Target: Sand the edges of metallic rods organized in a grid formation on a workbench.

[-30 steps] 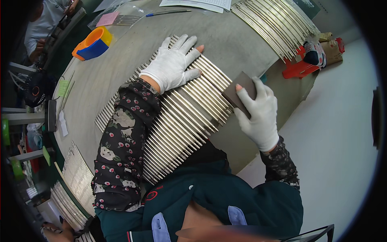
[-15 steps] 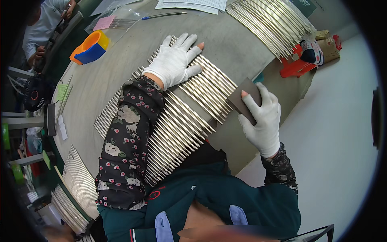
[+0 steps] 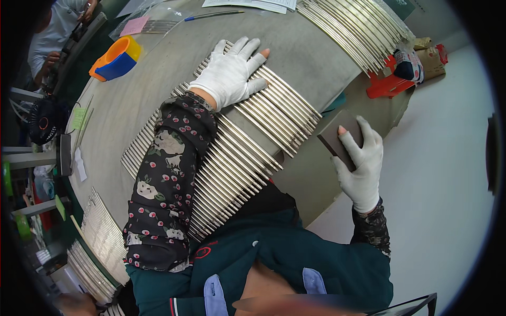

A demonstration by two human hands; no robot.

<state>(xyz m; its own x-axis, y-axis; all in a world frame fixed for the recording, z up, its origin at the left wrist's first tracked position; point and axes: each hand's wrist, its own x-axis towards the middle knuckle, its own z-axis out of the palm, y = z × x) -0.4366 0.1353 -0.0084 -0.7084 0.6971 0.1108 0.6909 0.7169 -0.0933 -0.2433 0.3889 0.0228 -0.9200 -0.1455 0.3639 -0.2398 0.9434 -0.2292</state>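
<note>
A grey table [image 3: 316,58] is partly covered by metal rods [image 3: 232,174], laid side by side before the person; a 2nd batch of rods [image 3: 358,31] is set at the upper right. The nearer rods are covered by the white-gloved left hand [image 3: 226,73], rested flat with 5 fingers spread and nothing grasped. A dark block [image 3: 333,139] is gripped between thumb and fingers by the gloved right hand [image 3: 363,168], just beside the rods' right ends. Farther back, 1 blue pen [image 3: 214,16] is seen.
</note>
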